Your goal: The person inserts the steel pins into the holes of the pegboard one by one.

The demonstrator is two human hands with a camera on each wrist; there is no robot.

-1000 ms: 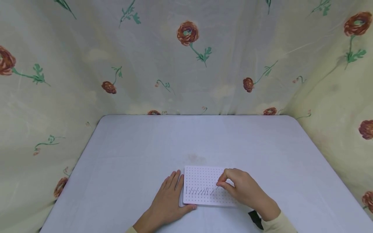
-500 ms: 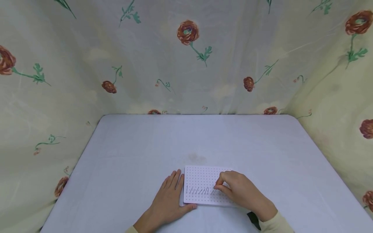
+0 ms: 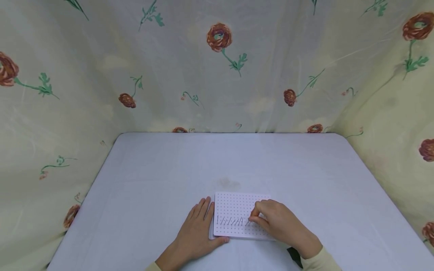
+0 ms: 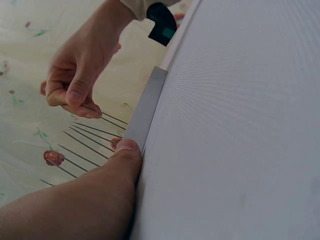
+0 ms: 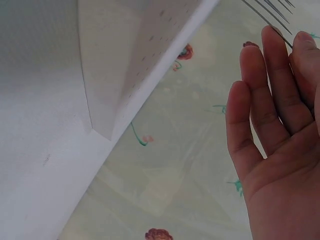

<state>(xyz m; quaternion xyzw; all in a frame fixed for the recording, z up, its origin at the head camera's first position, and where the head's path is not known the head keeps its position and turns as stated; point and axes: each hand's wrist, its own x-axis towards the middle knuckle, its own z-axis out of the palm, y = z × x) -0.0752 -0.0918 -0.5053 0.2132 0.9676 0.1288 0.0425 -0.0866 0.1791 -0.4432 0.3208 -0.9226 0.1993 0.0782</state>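
Observation:
A white board dotted with rows of small holes (image 3: 234, 203) lies near the front of the table. Several thin metal pins (image 4: 82, 142) stand in a row in it, some leaning. My left hand (image 3: 196, 235) rests flat at the board's left side, fingers straight, its thumb (image 4: 127, 147) against the front edge. Over the board, my right hand (image 3: 281, 224) pinches the upper end of a thin metal pin (image 4: 114, 118) between thumb and forefinger. That pin's lower end sits at the board, at the right end of the row; whether it is inside a hole cannot be told.
A white table (image 3: 162, 169) surrounds the board, with a faint stain (image 3: 228, 183) beyond it. Flower-printed curtains (image 3: 257, 75) hang behind and at both sides. Something dark (image 3: 295, 257) shows by the right sleeve.
My right hand has moved slightly left and down toward the board with the pin, then stayed nearly still. The left hand keeps its place.

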